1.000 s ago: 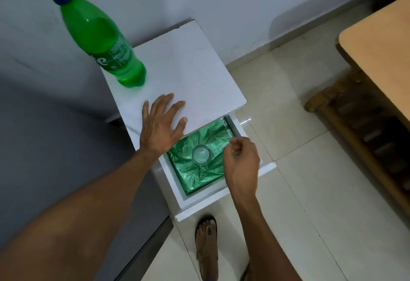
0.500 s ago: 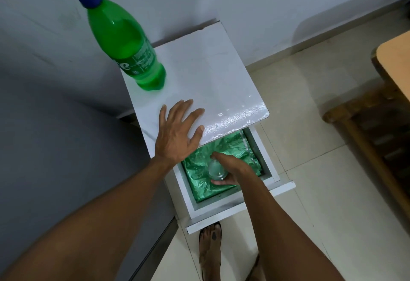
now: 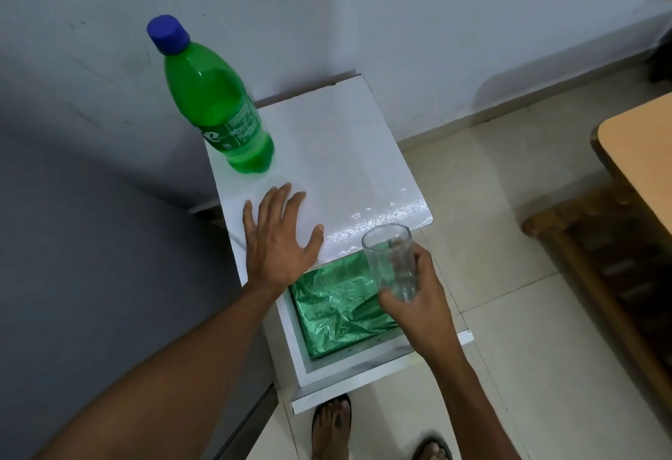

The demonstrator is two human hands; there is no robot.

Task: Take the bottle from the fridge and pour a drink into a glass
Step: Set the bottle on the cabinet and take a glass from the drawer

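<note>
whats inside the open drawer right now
Only a crinkled green liner shows inside the open drawer. The right hand holds the empty glass above it and hides the drawer's right corner.

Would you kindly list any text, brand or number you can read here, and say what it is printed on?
Green bottle label: only a large white "e" shows at its left edge; the rest of the word is turned out of sight.
Same label, fine white print: too small and blurred to read.
Nothing else carries text.
</note>
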